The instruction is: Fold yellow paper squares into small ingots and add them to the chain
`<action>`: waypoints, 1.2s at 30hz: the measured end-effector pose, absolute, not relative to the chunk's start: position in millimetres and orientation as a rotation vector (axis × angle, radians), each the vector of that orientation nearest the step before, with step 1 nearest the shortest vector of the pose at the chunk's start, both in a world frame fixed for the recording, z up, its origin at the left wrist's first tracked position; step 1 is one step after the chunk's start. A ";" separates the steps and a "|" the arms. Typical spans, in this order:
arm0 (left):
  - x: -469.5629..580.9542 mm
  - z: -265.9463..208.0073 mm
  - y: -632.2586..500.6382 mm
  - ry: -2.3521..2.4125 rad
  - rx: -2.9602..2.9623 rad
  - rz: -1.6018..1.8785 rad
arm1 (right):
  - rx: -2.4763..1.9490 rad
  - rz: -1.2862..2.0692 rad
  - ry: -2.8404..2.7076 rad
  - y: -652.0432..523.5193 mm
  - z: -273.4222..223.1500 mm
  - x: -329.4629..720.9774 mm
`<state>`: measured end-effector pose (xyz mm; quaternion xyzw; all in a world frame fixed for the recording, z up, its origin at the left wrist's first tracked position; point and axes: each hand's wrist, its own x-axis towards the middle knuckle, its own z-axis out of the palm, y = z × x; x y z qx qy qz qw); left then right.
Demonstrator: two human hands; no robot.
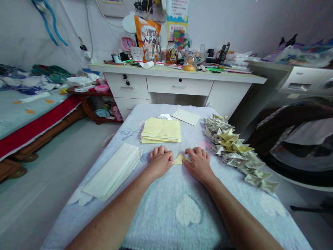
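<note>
A small folded piece of yellow paper [179,159] lies on the cloth-covered table between my two hands. My left hand [161,161], fingers curled, pinches its left end with thumb and fingertips. On the other end, the thumb and curled fingers of my right hand [199,162] press down. Parts of the paper are hidden under the fingers. Just beyond my hands sits a stack of yellow paper sheets [161,130]. To the left is a long folded bundle of pale paper [114,172]. Rows of folded paper pieces [230,144] with pointed tips stand to the right.
A pale card [186,117] and crumpled white tissue [164,117] lie at the table's far side. Behind stands a white desk [179,85] crowded with jars and an orange snack bag [147,34]. A bed [33,114] is at left, a washing machine [309,81] at right.
</note>
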<state>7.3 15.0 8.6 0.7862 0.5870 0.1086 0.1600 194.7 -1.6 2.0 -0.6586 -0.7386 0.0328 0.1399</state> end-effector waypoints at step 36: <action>16.0 6.7 12.1 1.171 2.412 0.590 | -1.555 0.307 -2.213 0.6 5.0 208.8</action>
